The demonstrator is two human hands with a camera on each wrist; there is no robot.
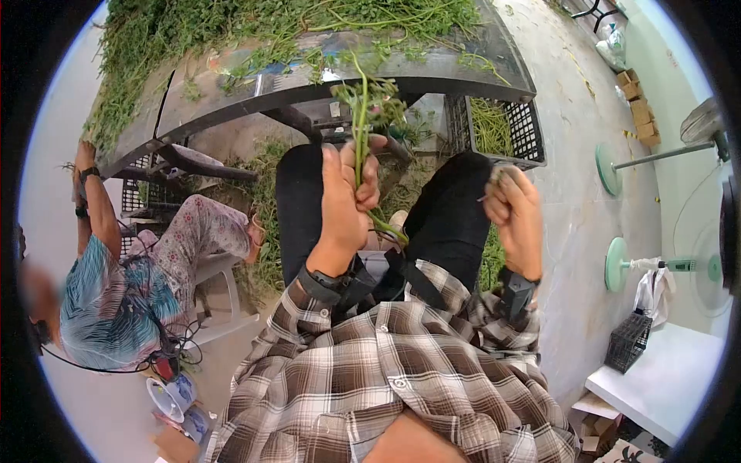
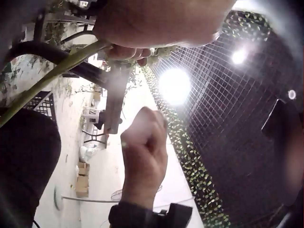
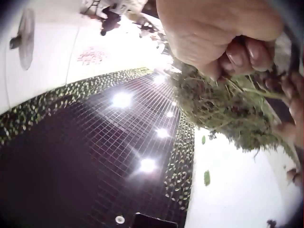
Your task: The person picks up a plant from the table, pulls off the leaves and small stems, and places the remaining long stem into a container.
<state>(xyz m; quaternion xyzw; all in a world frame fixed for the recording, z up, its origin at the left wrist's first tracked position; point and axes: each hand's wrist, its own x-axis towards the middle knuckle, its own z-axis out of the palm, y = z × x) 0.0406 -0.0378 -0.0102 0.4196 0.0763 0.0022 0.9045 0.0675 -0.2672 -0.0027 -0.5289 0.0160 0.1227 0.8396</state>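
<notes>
Upright in front of my lap, my left hand [image 1: 347,204] grips a green leafy stem [image 1: 360,127] between thumb and curled fingers. Its leaves stand above the fist, and the thicker lower end [image 1: 395,231] bends out below toward my lap. The same stem [image 2: 57,71] runs off to the lower left in the left wrist view. My right hand [image 1: 513,220] is raised over my right thigh, apart from the stem, with its fingers curled in. A thin wisp shows by its fingertips in the head view; I cannot tell if the hand holds it.
A dark table [image 1: 270,77] bears a heap of greens [image 1: 193,31]. Beneath its right end, a black crate [image 1: 529,131] contains green stems. Another person [image 1: 116,293] sits at the left, hands by the greens. Fans [image 1: 698,119] and a white table [image 1: 664,382] stand at the right.
</notes>
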